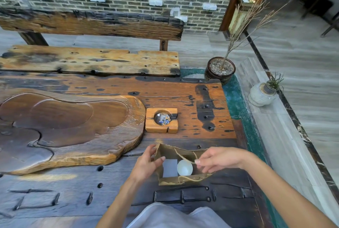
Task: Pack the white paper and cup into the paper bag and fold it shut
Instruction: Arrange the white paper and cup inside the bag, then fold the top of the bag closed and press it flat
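While the brown paper bag (166, 181) stands open-mouthed near the right end of the dark, weathered wooden table (55, 187), close to its near edge, we see both of its contents from above. A flat white sheet of paper (170, 168) lies in the left part of the bag, and a small round white cup (185, 167) sits upright just beside it on the right, the two touching or nearly so.

Our left hand (146, 165) is at the bag's left wall, thumb outside and fingers curled over the rim, pinching that side of the paper lightly; the hand is partly closed. Our right hand (218, 159) reaches in over the right side of the bag's mouth, with thumb and forefinger closed on a thin twine handle (183, 157) that runs across the opening from the far rim. The remaining fingers are loosely bent. A second twine handle (190, 179) droops along the bag's near rim.

Beyond the bag, toward the far edge of the table, sits a square light-wood ashtray (161, 120) with a round hollow holding ash and butts. To the left of it spreads a large carved brown wooden tea tray (69, 126), well apart from the bag. Off the table's far right corner stands a dark glazed pot with a bare twig plant (220, 70).
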Action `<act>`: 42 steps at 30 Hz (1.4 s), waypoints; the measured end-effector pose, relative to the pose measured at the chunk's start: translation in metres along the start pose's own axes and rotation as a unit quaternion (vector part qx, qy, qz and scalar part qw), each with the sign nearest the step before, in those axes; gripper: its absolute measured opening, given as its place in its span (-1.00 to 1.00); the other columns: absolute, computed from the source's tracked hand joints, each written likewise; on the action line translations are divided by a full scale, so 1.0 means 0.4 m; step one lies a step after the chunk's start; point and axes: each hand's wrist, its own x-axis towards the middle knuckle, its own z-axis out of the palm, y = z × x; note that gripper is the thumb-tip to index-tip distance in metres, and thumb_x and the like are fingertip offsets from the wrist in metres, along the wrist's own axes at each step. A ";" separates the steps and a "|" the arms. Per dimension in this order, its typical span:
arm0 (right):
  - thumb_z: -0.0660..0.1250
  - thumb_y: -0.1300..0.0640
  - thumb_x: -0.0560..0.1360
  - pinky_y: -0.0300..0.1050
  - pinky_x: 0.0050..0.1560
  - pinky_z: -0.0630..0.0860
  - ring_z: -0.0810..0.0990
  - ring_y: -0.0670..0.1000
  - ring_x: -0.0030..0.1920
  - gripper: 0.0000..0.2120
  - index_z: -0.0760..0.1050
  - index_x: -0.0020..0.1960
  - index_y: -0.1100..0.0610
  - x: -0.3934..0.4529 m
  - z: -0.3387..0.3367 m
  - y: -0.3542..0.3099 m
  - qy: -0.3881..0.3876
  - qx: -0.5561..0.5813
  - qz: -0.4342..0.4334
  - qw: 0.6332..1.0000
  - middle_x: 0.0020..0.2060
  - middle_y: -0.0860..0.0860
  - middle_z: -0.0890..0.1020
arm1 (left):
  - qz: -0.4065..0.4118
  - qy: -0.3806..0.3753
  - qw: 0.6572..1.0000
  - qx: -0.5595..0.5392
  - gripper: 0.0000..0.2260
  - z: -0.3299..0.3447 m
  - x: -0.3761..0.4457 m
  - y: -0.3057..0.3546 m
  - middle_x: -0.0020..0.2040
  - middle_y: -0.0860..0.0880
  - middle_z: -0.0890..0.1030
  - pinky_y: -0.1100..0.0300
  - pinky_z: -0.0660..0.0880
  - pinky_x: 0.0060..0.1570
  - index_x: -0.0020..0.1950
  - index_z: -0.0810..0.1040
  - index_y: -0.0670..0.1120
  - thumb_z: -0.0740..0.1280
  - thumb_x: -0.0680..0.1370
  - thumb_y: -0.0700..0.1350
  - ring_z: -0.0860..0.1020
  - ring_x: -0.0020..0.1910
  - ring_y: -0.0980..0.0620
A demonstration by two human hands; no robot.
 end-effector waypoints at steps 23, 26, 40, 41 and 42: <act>0.26 -0.40 0.43 0.39 -0.02 0.57 0.48 0.31 0.29 -0.30 0.31 0.38 0.03 0.223 -0.033 0.179 0.030 0.392 0.137 0.909 0.35 0.28 0.43 | -0.270 -0.128 0.941 -0.159 -0.19 0.002 0.144 -0.035 0.27 -0.42 0.53 -0.43 0.42 0.15 0.47 0.31 -0.06 -0.07 0.46 0.50 0.49 0.30 -0.41; 0.30 -0.29 0.48 0.34 0.04 0.59 0.55 0.25 0.19 -0.36 0.38 0.34 0.18 0.236 -0.033 0.178 0.028 0.397 0.132 0.908 0.23 0.24 0.52 | -0.273 -0.138 0.940 -0.150 -0.35 0.020 0.149 -0.042 0.25 -0.38 0.57 -0.28 0.41 0.23 0.35 0.39 -0.13 0.01 0.57 0.37 0.51 0.28 -0.33; 0.50 0.25 0.42 -0.20 0.21 0.36 0.48 -0.02 0.24 -0.68 0.61 0.16 0.09 0.248 0.055 0.182 0.198 0.115 0.039 0.972 0.19 -0.01 0.54 | -0.083 -0.060 0.992 0.075 -0.83 0.032 0.152 -0.154 0.04 -0.07 0.59 0.00 0.48 0.32 -0.06 0.64 0.07 0.48 0.48 -0.21 0.58 0.10 -0.05; 0.50 0.21 0.42 -0.20 0.19 0.35 0.48 -0.02 0.26 -0.71 0.62 0.13 0.06 0.251 0.062 0.181 0.221 0.089 0.031 0.971 0.20 -0.02 0.56 | -0.070 -0.053 0.991 0.103 -0.82 0.038 0.155 -0.161 0.12 -0.05 0.59 0.03 0.45 0.34 -0.07 0.65 0.10 0.50 0.47 -0.19 0.56 0.20 -0.06; 0.52 0.15 0.41 -0.15 0.21 0.37 0.47 0.00 0.29 -0.73 0.63 0.10 0.02 0.258 0.068 0.180 0.248 0.052 0.026 0.967 0.20 -0.03 0.57 | -0.057 -0.049 0.988 0.132 -0.82 0.045 0.159 -0.168 0.20 -0.03 0.57 0.09 0.43 0.36 -0.02 0.67 0.09 0.50 0.47 -0.17 0.53 0.28 -0.07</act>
